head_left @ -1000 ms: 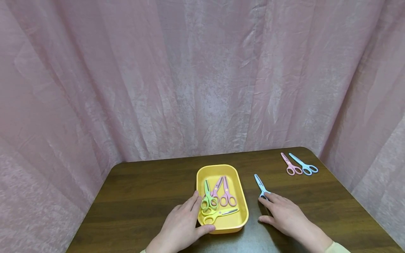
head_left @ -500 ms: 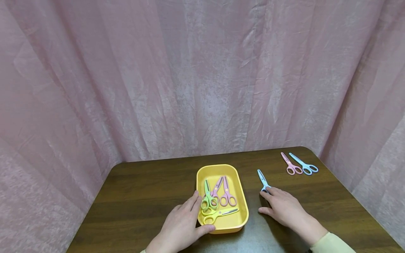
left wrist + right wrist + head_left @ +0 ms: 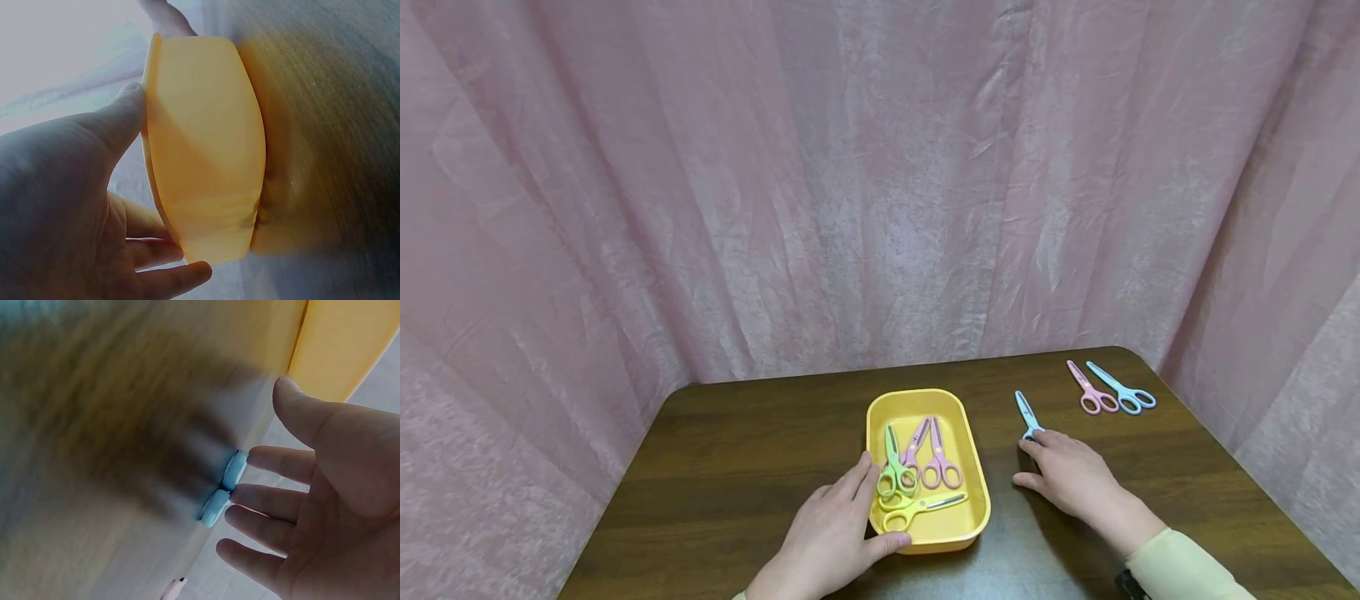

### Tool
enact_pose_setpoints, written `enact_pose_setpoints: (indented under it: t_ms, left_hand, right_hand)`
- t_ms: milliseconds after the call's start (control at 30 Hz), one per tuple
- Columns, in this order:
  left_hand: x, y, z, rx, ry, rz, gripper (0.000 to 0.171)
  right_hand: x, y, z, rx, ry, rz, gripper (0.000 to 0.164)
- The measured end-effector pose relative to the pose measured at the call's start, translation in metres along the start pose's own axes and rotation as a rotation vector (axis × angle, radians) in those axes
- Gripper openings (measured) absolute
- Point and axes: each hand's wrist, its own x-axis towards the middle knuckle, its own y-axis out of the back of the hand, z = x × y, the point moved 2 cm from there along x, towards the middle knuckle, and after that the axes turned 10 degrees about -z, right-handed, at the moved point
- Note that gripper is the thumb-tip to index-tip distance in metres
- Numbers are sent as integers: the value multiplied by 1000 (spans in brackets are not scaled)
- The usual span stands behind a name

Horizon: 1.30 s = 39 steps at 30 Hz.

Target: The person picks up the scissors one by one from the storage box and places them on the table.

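Observation:
A yellow plastic tray holds a green pair of scissors, two pink pairs and a yellow pair. Along its left rim and near-left corner rests my left hand, thumb on the near rim and fingers fairly straight; the left wrist view shows them against the tray's outer wall. To the right of the tray, a light blue pair of scissors lies on the table, blades pointing away. My right hand covers its handles, which the right wrist view shows as blue loops at my extended fingertips.
At the table's back right lie a pink pair of scissors and another blue pair, side by side with blades pointing away. The dark wooden table backs onto a pink curtain.
My right hand and the light blue scissors under its fingertips have slid away from me and slightly right, towards the other two pairs. My left hand and the tray have stayed almost still.

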Motion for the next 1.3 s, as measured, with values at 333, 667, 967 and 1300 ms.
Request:
enact_pose_setpoints:
  t_ms: [333, 667, 967, 1300]
  left_hand:
    - [0, 0, 0, -1, 4, 2, 102]
    - [0, 1, 1, -3, 5, -11, 104]
    - [-2, 2, 2, 2, -2, -3, 105]
    - [-2, 3, 2, 9, -9, 3, 106]
  right_hand:
    - [14, 1, 12, -24, -18, 13, 56]
    - [24, 1, 25, -36, -43, 30, 53]
    - [34, 4, 39, -26, -44, 48, 46]
    - [46, 3, 55, -31, -67, 15, 43]
